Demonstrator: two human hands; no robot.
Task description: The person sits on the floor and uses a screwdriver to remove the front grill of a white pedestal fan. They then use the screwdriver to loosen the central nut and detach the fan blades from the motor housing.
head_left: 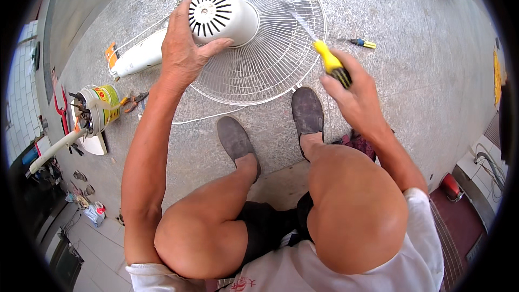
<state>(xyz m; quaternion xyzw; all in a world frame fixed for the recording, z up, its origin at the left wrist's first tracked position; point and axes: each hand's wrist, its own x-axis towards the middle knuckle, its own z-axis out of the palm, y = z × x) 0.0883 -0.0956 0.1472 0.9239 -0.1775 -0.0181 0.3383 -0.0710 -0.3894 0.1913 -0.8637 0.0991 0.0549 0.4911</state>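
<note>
A white electric fan lies on the floor, its round wire cage [243, 89] face down and its slotted motor housing [238, 24] on top. My left hand [181, 51] is closed around the near left side of that housing, thumb along its lower edge. The fan's white neck [140, 54] stretches off to the left behind my wrist. In my right hand [357, 92] is a screwdriver [328, 60] with a yellow and black handle. Its shaft, smeared by motion, points up and left over the right side of the cage. Fingertips of the right hand are partly hidden by the handle.
Right of the cage lies a second screwdriver [362, 43], blue and yellow. A tool-filled bucket [111, 97] stands at left, with pliers [135, 101] beside it. A white cord [211, 114] runs near my shoes [308, 113]. A red object [450, 186] sits at far right.
</note>
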